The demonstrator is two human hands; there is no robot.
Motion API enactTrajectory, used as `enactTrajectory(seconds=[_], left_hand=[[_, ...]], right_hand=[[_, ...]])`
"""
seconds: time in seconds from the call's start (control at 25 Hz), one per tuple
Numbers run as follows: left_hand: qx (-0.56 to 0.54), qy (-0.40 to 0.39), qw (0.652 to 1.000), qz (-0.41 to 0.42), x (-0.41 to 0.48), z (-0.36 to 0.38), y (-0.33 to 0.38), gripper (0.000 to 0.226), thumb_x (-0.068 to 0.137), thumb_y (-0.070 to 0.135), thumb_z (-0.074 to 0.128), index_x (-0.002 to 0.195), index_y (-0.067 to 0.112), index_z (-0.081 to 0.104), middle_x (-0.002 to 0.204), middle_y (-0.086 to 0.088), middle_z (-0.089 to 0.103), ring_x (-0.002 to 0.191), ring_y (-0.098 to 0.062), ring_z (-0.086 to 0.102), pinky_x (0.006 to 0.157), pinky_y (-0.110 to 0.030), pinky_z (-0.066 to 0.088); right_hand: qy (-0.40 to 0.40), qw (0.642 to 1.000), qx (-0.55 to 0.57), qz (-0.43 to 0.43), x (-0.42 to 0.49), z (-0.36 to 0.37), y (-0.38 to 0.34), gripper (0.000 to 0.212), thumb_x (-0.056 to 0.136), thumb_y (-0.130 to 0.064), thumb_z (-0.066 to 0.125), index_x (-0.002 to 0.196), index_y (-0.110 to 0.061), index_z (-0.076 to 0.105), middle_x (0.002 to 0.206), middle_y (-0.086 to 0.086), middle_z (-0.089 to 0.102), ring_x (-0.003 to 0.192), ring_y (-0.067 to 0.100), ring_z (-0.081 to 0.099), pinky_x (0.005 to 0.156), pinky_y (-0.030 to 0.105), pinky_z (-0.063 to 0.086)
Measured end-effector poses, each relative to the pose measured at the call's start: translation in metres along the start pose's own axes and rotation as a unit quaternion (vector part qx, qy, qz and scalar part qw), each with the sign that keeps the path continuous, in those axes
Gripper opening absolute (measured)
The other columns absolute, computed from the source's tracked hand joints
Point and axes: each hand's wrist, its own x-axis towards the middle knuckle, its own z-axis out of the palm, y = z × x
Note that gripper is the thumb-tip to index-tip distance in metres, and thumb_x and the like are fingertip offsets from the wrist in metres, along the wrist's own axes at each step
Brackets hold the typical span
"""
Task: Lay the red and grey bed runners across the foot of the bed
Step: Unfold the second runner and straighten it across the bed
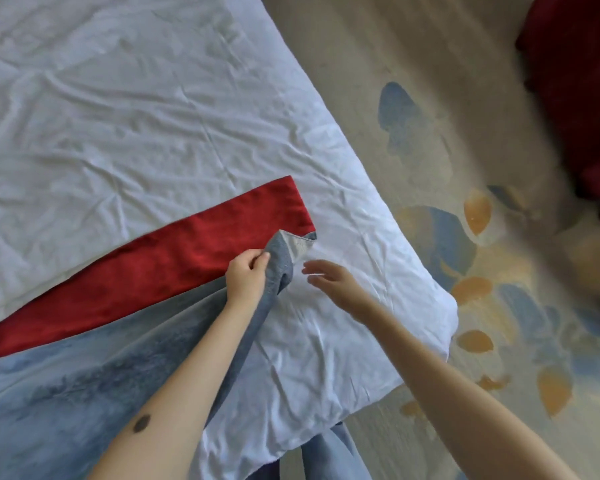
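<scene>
Grey runner [84, 382], judged soft, limp and light from its folds, lying beside the flat red runner [174, 265] across the foot of the bed [153, 116], its bunched end pinched by the left hand [246, 277]; right hand [329, 282] hovers nearby, fingers spread and empty; best gripped at the corners.

This is a bedroom, possibly a hotel room, though nothing settles that. A wide bed [118, 98] made up in creased white fills the left of the view. A red runner [146, 271] and a grey runner [66, 393] lie side by side across it, a dressing common in guest rooms. Beside the bed, the floor has a pale carpet [430, 81] patterned with blue and orange leaf shapes. At the top right is a dark red fabric mass [575, 81], too blurred to name.
</scene>
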Motion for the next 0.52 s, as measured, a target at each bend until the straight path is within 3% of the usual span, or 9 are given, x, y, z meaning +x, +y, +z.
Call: enactTrajectory(seconds=[0.12,0.36,0.52], left_hand=[[0.02,0.002,1.0,-0.002,0.007,-0.005,-0.003,0.019,0.09,0.015,0.054,0.093,0.002,0.067,0.085,-0.007,0.066,0.08,-0.018,0.056,0.073,-0.028,0.042],[0.036,-0.004,0.999,0.005,0.019,-0.013,-0.009,0.02,0.089,0.014,0.055,0.097,0.001,0.067,0.086,-0.005,0.064,0.084,-0.02,0.059,0.081,-0.037,0.047],[0.024,-0.011,1.0,0.002,0.026,-0.019,-0.009,0.02,0.089,0.014,0.057,0.099,0.001,0.067,0.091,-0.011,0.067,0.087,-0.021,0.06,0.086,-0.039,0.049]], right_hand=[[0.007,0.999,-0.002,-0.039,0.002,0.023,0.0,0.03,0.089,-0.006,0.058,0.119,-0.003,0.06,0.118,0.015,0.065,0.106,0.027,0.062,0.093,0.031,0.047],[0.056,0.998,-0.031,-0.02,0.01,0.054,0.011,0.012,0.084,-0.012,0.064,0.093,-0.004,0.067,0.087,0.005,0.065,0.079,0.013,0.056,0.078,0.03,0.046],[0.072,0.997,-0.025,-0.017,0.01,0.056,0.013,0.012,0.083,-0.013,0.067,0.091,-0.004,0.067,0.093,0.012,0.071,0.082,0.011,0.058,0.077,0.025,0.043]])
